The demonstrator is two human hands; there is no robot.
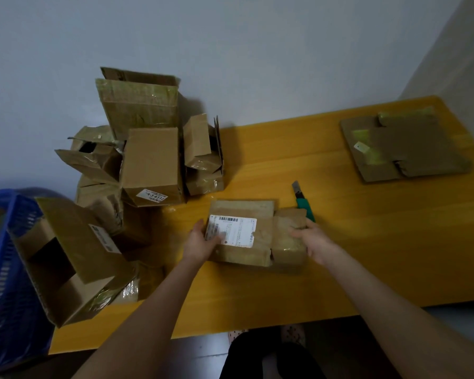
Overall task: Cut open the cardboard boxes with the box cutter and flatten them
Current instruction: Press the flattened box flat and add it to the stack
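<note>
A small taped cardboard box (255, 250) with a white shipping label lies on the yellow table (367, 255) in front of me. My left hand (201, 240) grips its left end, thumb on the label. My right hand (316, 243) holds its right end, where a flap sticks out. The box cutter (303, 201), green handle with its blade out, lies on the table just behind my right hand, untouched.
A pile of several open cardboard boxes (148, 160) crowds the table's left side against the wall. A blue plastic basket (8, 269) stands at the far left. A flattened box (405, 144) lies at the back right. The table's front edge is near my legs.
</note>
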